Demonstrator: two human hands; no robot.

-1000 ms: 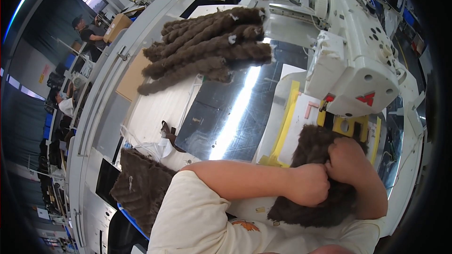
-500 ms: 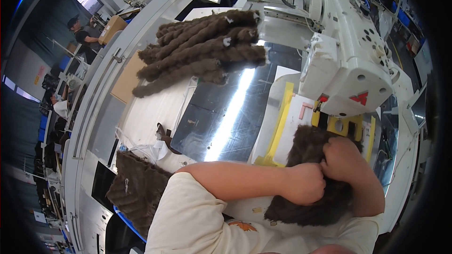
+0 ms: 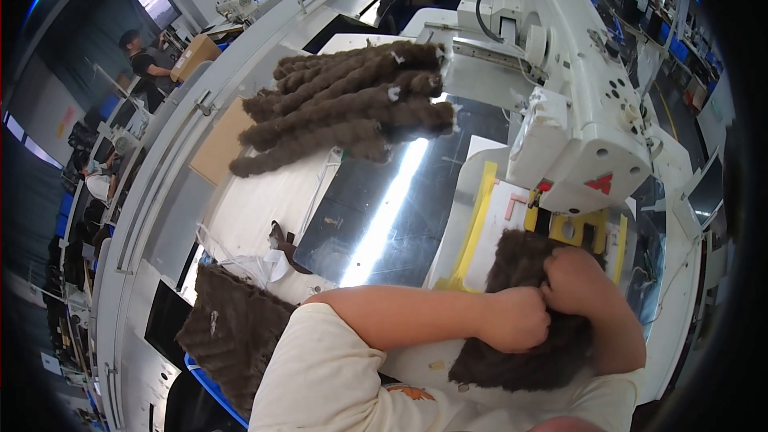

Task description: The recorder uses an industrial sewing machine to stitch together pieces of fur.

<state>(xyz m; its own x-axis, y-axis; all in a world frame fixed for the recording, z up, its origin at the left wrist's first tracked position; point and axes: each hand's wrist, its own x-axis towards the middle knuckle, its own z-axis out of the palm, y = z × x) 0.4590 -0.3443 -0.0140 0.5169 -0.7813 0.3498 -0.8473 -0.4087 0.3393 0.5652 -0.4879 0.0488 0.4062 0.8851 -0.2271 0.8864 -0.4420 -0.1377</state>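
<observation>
A dark brown fur piece [image 3: 516, 364] lies in front of the sewing machine [image 3: 588, 148], its far end beside a yellow-edged template plate [image 3: 478, 224]. My left hand [image 3: 516, 322], reaching across from the left, is closed in a fist on the fur. Just beyond and to the right, my right hand [image 3: 578, 278] is closed too, its knuckles up and its fingertips turned in toward the left. The two hands touch or nearly touch over the middle of the piece. What the fingertips pinch is hidden beneath them, though fur shows all around.
Several rolled brown fur strips [image 3: 344, 104] lie at the far left of the dark shiny plate [image 3: 376, 208]. Another fur piece [image 3: 236, 332] rests over a blue-rimmed bin at the near left. White cords [image 3: 260, 260] and cardboard [image 3: 224, 140] are near the strips. Other people work further off.
The whole view has tilted a little, so the table and machine sit slightly lower. My hands stay close together on the fur piece, with hardly any shift.
</observation>
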